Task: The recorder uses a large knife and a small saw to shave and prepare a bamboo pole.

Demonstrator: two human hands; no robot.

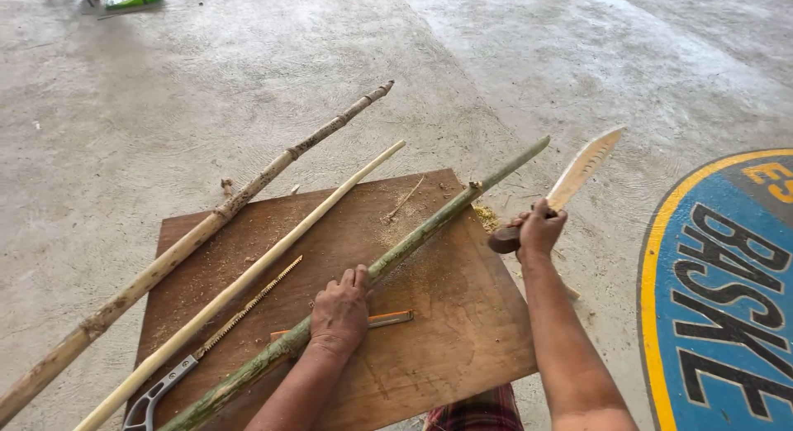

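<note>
My left hand (340, 309) presses down on a green bamboo pole (429, 225) that lies slantwise across a brown wooden board (446, 332). My right hand (539, 228) grips the dark wooden handle of a machete (582, 170), its broad blade raised and pointing up and away, to the right of the pole's far end. The green pole's thin tip reaches past the board's far edge onto the concrete.
A pale stripped stick (273, 253) and a thick dry bamboo pole (206, 224) lie left of the green one. A hand saw (223, 332) and an orange pencil (388, 319) rest on the sawdust-covered board. A blue and yellow painted floor marking (727, 299) is at right.
</note>
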